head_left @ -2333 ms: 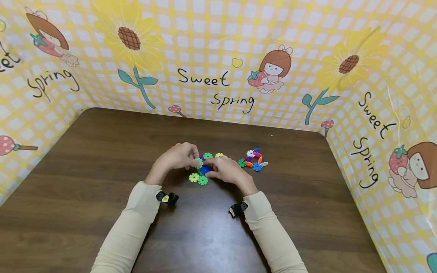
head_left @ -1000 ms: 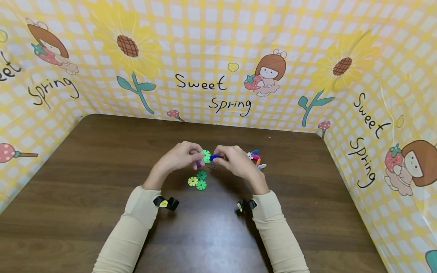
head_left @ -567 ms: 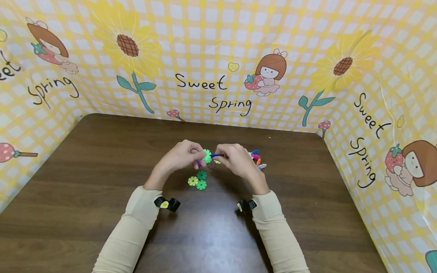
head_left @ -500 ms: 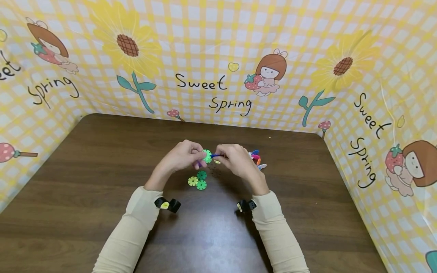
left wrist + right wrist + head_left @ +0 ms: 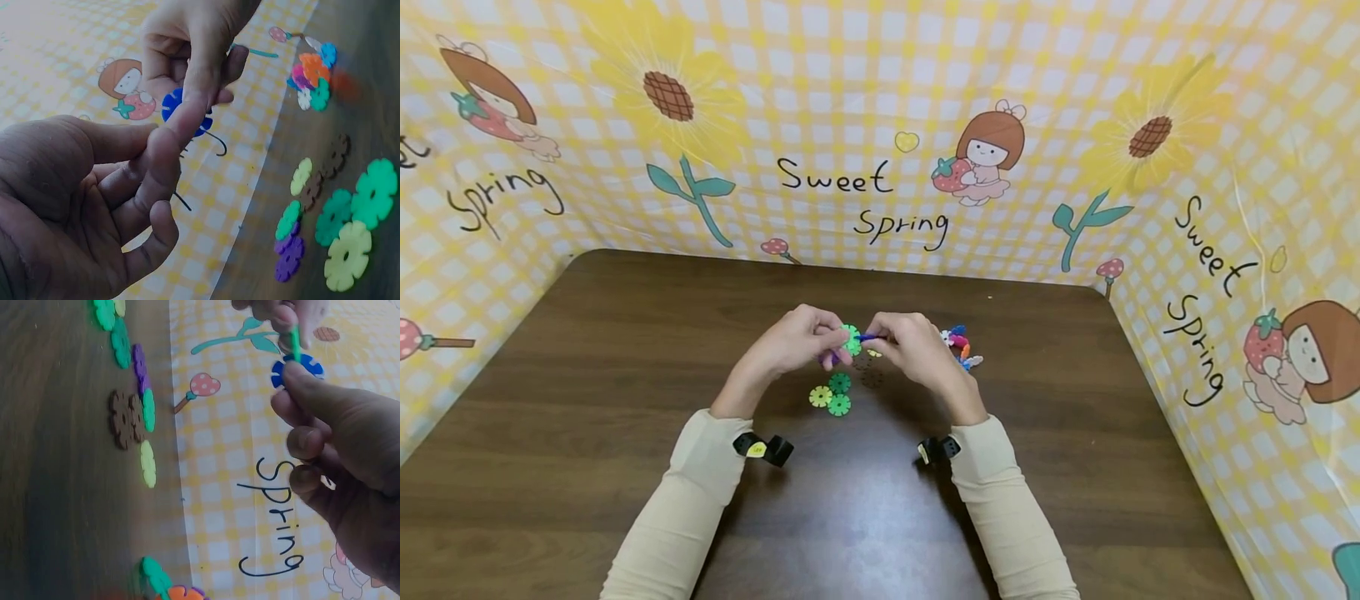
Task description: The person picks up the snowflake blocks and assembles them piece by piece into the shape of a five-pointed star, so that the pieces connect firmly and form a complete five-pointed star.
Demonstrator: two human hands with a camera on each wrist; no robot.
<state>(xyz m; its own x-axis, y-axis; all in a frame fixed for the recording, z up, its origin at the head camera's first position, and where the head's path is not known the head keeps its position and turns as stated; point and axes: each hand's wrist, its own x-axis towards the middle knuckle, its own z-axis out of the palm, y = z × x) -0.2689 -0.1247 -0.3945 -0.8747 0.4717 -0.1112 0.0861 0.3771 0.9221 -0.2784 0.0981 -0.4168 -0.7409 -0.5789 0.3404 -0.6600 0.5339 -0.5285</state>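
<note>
Over the far half of the table, my left hand (image 5: 797, 340) pinches a light green notched plastic disc (image 5: 852, 340) between thumb and fingers. Facing it, my right hand (image 5: 913, 346) pinches a blue notched disc (image 5: 312, 366) of the same kind. The two discs meet at their edges, the green one (image 5: 295, 344) edge-on across the blue in the right wrist view. In the left wrist view the blue disc (image 5: 169, 107) shows between the hands, while the green one is hidden behind the fingers.
Loose flower-shaped discs lie below the hands: dark green (image 5: 839, 382), yellow (image 5: 820, 397), green (image 5: 839, 405), brown (image 5: 124, 420) and purple (image 5: 290, 259) ones. A joined multicoloured piece (image 5: 961, 343) lies right of the right hand. A patterned cloth (image 5: 865, 100) surrounds the wooden table (image 5: 587, 400).
Earlier, both hands were down among the discs. They have since lifted a green and a blue disc and brought them edge to edge. Over the last half second the hands barely move.
</note>
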